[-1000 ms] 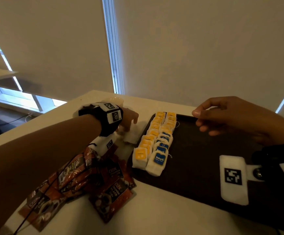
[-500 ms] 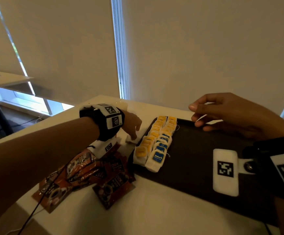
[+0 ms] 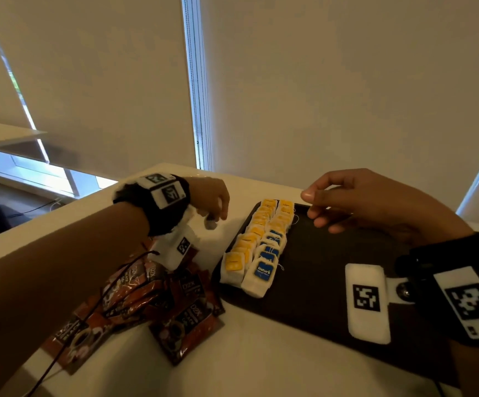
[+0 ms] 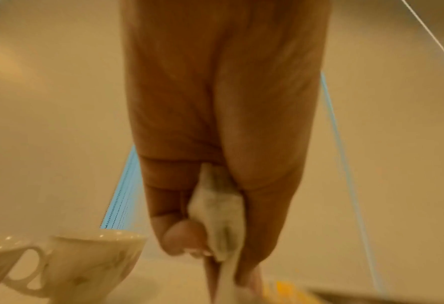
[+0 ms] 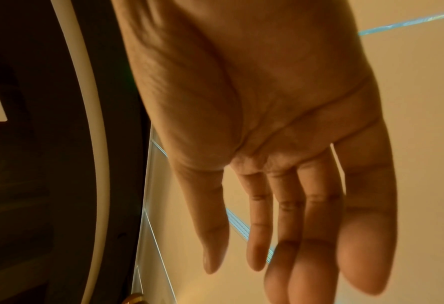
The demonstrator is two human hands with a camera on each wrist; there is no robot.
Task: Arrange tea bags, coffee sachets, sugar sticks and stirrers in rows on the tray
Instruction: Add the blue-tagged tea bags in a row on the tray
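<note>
At the lower left of the head view, a loose heap of coffee sachets (image 3: 135, 305) lies on the white counter (image 3: 261, 365); they are red-brown and black with a cup printed on them, and the lettering seems to read "O2X", though it is too small to be sure. Above the heap, the left hand (image 3: 209, 199) hovers over the counter just left of the tray, fingers curled down. The left wrist view shows it pinching a white tea bag (image 4: 223, 218) between thumb and fingers, with a cream cup (image 4: 85, 261) at the lower left of that frame. Right of centre in the head view, two rows of tea bags (image 3: 258, 245) run along the left edge of the dark tray (image 3: 318, 282): the left row carries yellow tags, the right row yellow tags farther back and blue tags nearer, the nearest reading "Nature". At the upper right, the right hand (image 3: 370, 202) hovers above the tray's far edge, holding nothing, its fingers relaxed and loosely extended in the right wrist view (image 5: 280, 164).
</note>
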